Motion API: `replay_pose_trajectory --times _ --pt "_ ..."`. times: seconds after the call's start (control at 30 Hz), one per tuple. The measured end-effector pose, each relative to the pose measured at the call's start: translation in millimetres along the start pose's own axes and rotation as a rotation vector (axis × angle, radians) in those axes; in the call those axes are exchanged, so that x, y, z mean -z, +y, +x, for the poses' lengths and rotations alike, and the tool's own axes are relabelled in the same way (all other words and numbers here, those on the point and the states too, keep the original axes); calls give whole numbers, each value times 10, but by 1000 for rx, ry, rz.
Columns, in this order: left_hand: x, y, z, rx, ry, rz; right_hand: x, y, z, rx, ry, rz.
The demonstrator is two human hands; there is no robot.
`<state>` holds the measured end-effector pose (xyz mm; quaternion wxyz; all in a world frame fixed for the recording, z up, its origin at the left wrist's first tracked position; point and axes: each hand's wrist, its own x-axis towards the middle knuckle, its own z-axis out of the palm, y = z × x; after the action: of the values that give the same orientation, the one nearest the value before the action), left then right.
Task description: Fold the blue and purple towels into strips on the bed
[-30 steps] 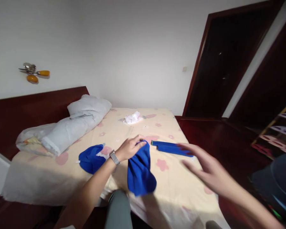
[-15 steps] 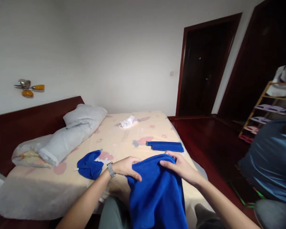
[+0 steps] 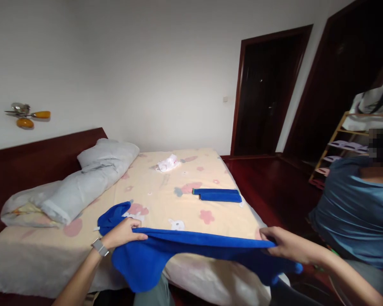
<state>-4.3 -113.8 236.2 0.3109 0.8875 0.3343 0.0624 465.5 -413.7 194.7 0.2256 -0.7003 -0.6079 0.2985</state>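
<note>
Over the near edge of the bed [image 3: 185,199], the left hand [image 3: 123,233] pinches one corner of the blue towel [image 3: 185,250], fingers closed on the hem. Stretched between both hands, the cloth sags in the middle. The right hand [image 3: 287,244] grips the opposite corner. I'd say keep that top edge taut and level to fold it cleanly.
</note>
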Motion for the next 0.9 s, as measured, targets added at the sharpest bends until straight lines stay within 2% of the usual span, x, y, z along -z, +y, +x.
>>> replay_pose_trajectory --times 0.1,0.2,0.37,0.47,0.6,0.67,0.73,0.77,0.83,0.9 --pt "73 -172 -11 16 22 -10 67 158 -137 -37 103 13" --pt "91 -349 54 14 51 -18 69 276 -192 -72 258 -55" --pt "85 -464 350 -37 219 110 103 424 31 -82 453 -189" --pt "230 -427 614 -37 402 181 242 471 326 -92 559 -316" --pt "491 -349 927 80 762 301 462 465 708 -27 749 -436" --pt "529 -382 1017 127 918 381 524 475 834 -1 827 -469" --pt "464 -518 1054 132 998 484 528 535 906 15 873 -478" --pt "394 -626 1055 123 1000 536 504 592 924 27 887 -476" --pt "190 -906 1026 109 936 618 392 766 932 50 888 -457" --pt "-84 -1222 970 103 814 653 175 1019 914 75 847 -413"
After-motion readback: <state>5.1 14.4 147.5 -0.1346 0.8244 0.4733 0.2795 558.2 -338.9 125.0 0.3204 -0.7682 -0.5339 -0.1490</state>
